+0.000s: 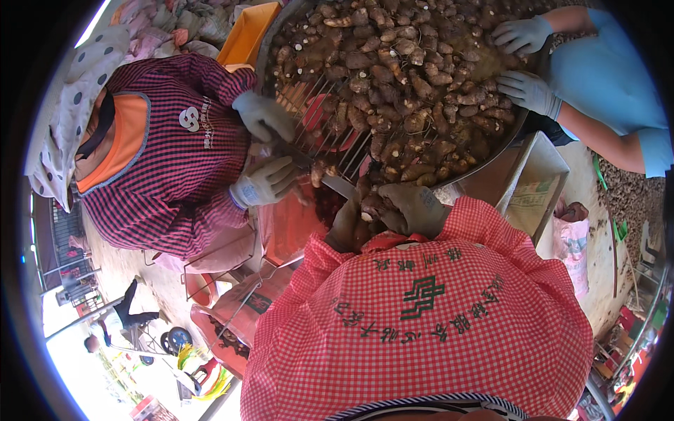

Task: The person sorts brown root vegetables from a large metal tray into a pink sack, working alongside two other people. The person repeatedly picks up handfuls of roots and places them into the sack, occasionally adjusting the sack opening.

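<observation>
Brown taro corms [405, 94] lie heaped on a round metal-barred rack [350, 150] before me. At the near rim, my left hand [347, 226], in a dark soiled glove, is closed around a knife [339, 186]; its blade points up and left, and its handle is hidden. My right hand [418, 208], in a grey glove, grips a taro corm [375, 206] with a pale cut spot, close against my left hand. Another corm [319, 171] is beside the blade tip, near a co-worker's gloved hand [266, 181]. That co-worker also has a knife [295, 156].
Another co-worker's gloved hands [526, 89] rest on the heap at right. A yellow crate [250, 34] stands at the far left rim. A metal-edged trough [537, 184] and a pink sack [571, 252] are at right. Red sacks [231, 310] on wire frames stand at lower left.
</observation>
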Available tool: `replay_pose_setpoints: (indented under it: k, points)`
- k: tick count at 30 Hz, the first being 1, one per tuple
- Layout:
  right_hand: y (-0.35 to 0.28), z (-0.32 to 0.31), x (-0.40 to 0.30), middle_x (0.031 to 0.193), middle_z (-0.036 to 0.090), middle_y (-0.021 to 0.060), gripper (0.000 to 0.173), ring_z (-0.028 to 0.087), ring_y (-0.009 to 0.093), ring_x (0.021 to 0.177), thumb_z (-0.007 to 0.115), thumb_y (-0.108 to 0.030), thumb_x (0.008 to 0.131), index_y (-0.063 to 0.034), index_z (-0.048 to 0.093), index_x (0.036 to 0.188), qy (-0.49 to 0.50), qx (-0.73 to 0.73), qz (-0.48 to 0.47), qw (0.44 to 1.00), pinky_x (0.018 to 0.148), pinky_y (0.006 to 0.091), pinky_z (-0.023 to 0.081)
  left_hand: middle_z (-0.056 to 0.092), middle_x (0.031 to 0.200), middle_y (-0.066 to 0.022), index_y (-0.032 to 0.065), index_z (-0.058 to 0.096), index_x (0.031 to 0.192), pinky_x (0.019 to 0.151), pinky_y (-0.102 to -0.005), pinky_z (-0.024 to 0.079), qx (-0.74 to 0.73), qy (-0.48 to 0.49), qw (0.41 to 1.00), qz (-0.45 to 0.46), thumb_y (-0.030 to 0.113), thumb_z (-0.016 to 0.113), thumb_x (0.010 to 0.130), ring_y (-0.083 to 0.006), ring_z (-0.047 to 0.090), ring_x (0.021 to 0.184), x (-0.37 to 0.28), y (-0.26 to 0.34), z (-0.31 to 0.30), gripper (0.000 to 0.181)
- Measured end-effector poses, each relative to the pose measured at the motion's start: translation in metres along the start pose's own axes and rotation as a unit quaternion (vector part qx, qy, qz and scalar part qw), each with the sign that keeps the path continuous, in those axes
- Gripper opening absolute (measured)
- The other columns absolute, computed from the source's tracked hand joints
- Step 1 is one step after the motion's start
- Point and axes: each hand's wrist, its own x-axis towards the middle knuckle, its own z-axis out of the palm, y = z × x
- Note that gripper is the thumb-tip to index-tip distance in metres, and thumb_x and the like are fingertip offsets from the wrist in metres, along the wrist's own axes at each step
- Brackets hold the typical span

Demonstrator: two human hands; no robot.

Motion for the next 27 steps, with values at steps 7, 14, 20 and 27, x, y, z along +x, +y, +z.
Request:
replay_pose_setpoints:
  k: [7, 14, 20, 27]
  points:
    - [-0.043, 0.024, 0.015, 0.107, 0.077, 0.0152, 0.026, 0.075, 0.029, 0.098, 0.066, -0.021, 0.101, -0.0013, 0.066, 0.119, -0.041, 0.258, 0.001, 0.965, 0.082, 0.0405, 0.056, 0.071, 0.116, -0.014, 0.0001, 0.057, 0.137, 0.076, -0.0346, 0.063, -0.036, -0.202, 0.973, -0.108, 0.025, 0.048, 0.112, -0.0226, 0.073, 0.092, -0.017, 0.029, -0.07, 0.037]
    - [-0.003, 0.05, 0.03, 0.092, 0.066, 0.003, 0.025, 0.059, 0.01, 0.085, 0.061, -0.015, 0.103, -0.0003, 0.066, 0.122, -0.001, 0.403, 0.196, 0.894, 0.075, 0.0267, 0.047, 0.073, 0.114, -0.0214, 0.0034, 0.057, 0.139, 0.081, -0.047, 0.06, 0.768, 0.027, 0.543, 0.339, 0.043, 0.067, 0.1, -0.0417, 0.073, 0.103, -0.057, 0.072, -0.079, 0.056]
    - [-0.006, 0.048, 0.028, 0.111, 0.07, 0.0081, 0.034, 0.067, 0.017, 0.095, 0.07, -0.024, 0.101, 0.003, 0.07, 0.122, 0.016, 0.315, 0.225, 0.922, 0.084, 0.0335, 0.055, 0.064, 0.14, -0.0218, 0.0029, 0.053, 0.146, 0.093, -0.0469, 0.058, 0.745, 0.201, 0.549, 0.321, 0.019, 0.068, 0.102, -0.037, 0.072, 0.11, -0.045, 0.09, -0.055, 0.05]
    - [-0.012, -0.03, -0.024, 0.111, 0.073, 0.0074, 0.048, 0.07, 0.018, 0.09, 0.077, -0.023, 0.098, -0.0069, 0.063, 0.141, 0.163, 0.286, 0.303, 0.894, 0.08, 0.0309, 0.06, 0.065, 0.142, -0.02, 0.0011, 0.061, 0.145, 0.111, -0.0388, 0.05, 0.559, -0.061, 0.774, 0.292, 0.024, 0.063, 0.108, -0.0297, 0.065, 0.129, 0.039, 0.022, 0.049, 0.044]
